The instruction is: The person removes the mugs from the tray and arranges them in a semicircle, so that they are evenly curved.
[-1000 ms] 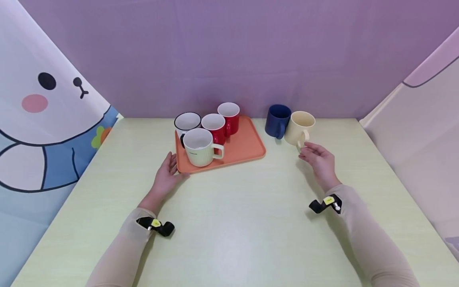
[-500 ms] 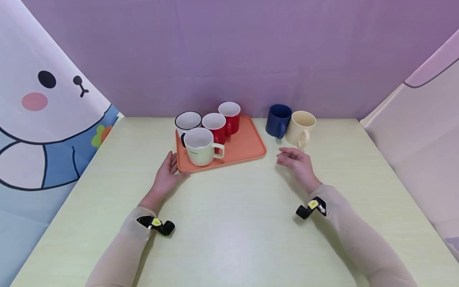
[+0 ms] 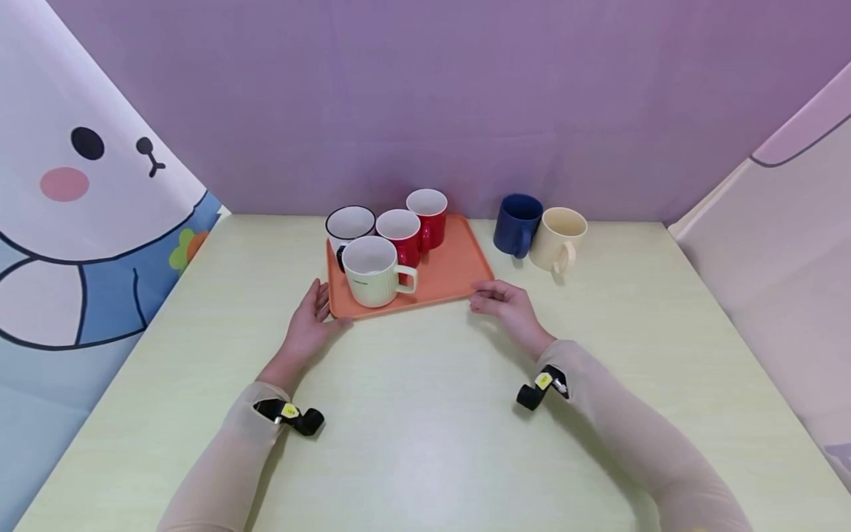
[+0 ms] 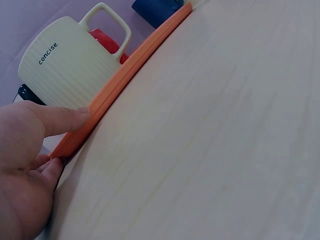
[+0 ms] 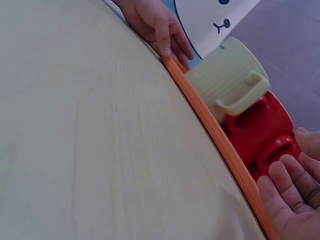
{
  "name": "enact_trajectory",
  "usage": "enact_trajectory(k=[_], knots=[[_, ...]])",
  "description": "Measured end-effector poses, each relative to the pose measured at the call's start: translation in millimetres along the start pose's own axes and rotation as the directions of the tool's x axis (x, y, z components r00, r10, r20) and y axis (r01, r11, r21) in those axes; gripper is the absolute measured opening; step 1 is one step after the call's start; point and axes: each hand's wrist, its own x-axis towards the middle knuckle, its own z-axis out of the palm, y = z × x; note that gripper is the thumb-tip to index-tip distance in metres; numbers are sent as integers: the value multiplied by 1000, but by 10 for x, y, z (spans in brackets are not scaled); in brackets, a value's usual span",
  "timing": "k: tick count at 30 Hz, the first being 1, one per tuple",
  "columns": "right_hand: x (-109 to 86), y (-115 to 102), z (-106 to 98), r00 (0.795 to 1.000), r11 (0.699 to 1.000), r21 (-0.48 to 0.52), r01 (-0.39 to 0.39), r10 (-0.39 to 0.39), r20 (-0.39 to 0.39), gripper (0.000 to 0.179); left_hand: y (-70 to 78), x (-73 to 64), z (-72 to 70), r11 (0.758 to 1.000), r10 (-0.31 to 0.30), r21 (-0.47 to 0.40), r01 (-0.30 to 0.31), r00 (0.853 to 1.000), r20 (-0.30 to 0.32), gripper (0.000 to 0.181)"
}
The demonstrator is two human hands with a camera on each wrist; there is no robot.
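An orange tray (image 3: 459,277) lies on the table with several mugs on it. My left hand (image 3: 309,325) holds its front left corner, thumb (image 4: 70,119) on the front rim and fingers at the left side. Nearest that hand stands a pale ribbed mug (image 3: 369,284) marked "concise", its handle pointing right. Behind it are a white mug with a black rim (image 3: 349,222), a red mug (image 3: 407,247) and another red mug (image 3: 433,225). My right hand (image 3: 508,307) is at the tray's front right corner, fingers loosely bent and holding nothing; contact with the rim is unclear.
A dark blue mug (image 3: 512,227) and a cream mug (image 3: 548,247) stand close together on the table (image 3: 425,414), right of the tray. A purple cloth (image 3: 465,89) hangs along the table's back edge.
My right hand has left the cream mug's handle and moved left to the tray's front right corner. The left hand, tray and mugs stay in place.
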Motion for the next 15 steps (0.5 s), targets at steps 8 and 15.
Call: enact_trajectory(k=[8, 15], knots=[[66, 17, 270, 998, 999, -30, -18, 20, 55, 37, 1, -5, -3, 1000, -14, -1, 14, 1000, -1, 102], [160, 31, 485, 995, 998, -59, -16, 22, 95, 38, 46, -11, -1, 999, -43, -4, 43, 999, 8, 102]])
